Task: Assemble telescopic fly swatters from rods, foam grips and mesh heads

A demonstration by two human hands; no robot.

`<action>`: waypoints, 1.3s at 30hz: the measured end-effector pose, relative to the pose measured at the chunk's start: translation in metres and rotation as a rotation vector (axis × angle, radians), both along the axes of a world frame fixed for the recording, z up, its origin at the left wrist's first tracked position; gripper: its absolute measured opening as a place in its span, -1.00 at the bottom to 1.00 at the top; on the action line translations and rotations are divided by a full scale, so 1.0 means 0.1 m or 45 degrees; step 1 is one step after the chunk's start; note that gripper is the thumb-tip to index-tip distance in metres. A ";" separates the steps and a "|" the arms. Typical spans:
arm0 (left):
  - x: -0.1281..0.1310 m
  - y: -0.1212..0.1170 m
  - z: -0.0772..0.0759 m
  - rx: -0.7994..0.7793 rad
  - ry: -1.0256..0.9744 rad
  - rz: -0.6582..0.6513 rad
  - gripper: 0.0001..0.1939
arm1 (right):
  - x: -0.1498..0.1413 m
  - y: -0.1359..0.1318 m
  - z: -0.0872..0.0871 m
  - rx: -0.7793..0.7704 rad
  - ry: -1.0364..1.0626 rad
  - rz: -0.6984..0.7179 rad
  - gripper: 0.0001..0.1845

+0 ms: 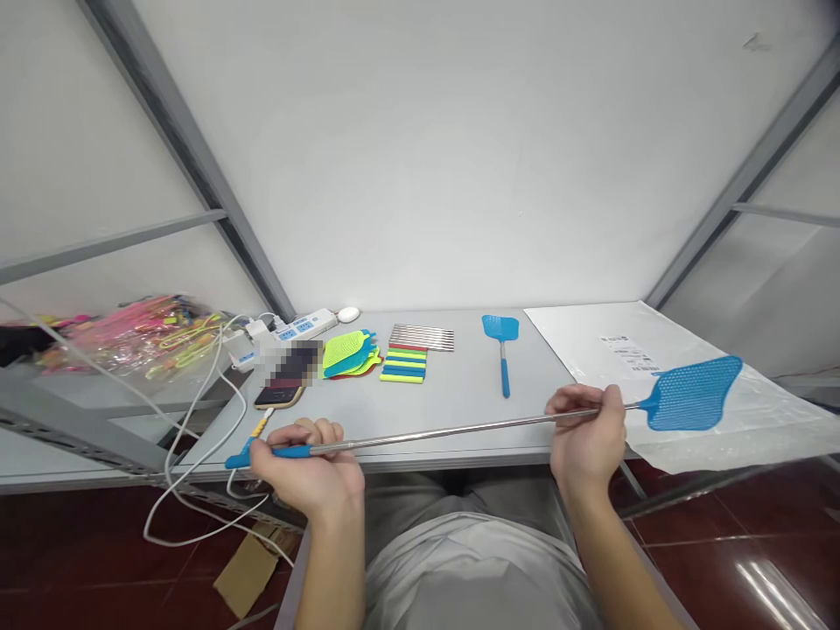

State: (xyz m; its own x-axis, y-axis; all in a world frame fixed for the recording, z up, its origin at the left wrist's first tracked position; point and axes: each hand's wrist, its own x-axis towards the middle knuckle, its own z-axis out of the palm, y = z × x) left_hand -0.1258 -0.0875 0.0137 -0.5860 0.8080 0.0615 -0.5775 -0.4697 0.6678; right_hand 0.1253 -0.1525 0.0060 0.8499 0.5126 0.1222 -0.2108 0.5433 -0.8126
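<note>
A blue fly swatter (452, 430) with an extended metal telescopic rod is held level above the table's front edge. My left hand (311, 464) is closed round its blue handle. Near the mesh head, my right hand (591, 437) grips the rod, fingers wrapped about it. A second, shorter blue fly swatter (502, 350) lies on the table beyond. To its left are metal rods (423, 337) in a row, yellow, blue and red handle tubes (403, 365) below them, and a pile of coloured swatter heads (347, 350).
A phone (282, 385), its screen blurred, lies at the left beside a power strip (302, 325) and loose white cables (171, 455). A white plastic mailer bag (591, 341) covers the table's right side. Bagged colourful items (150, 337) sit on the left shelf; grey metal posts frame the table.
</note>
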 end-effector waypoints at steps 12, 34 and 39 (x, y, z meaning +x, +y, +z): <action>0.91 -0.40 -0.24 -0.079 0.083 -0.491 -0.58 | -0.47 -0.05 -0.07 -0.079 -0.021 0.516 -0.46; 0.58 -0.22 -0.13 -0.241 -0.118 -0.562 -0.73 | -0.17 -0.02 -0.02 0.162 0.101 0.366 -0.53; 0.41 -0.08 -0.15 -0.167 -0.217 -0.607 -0.73 | -0.19 0.03 -0.11 0.108 -0.114 0.120 -0.57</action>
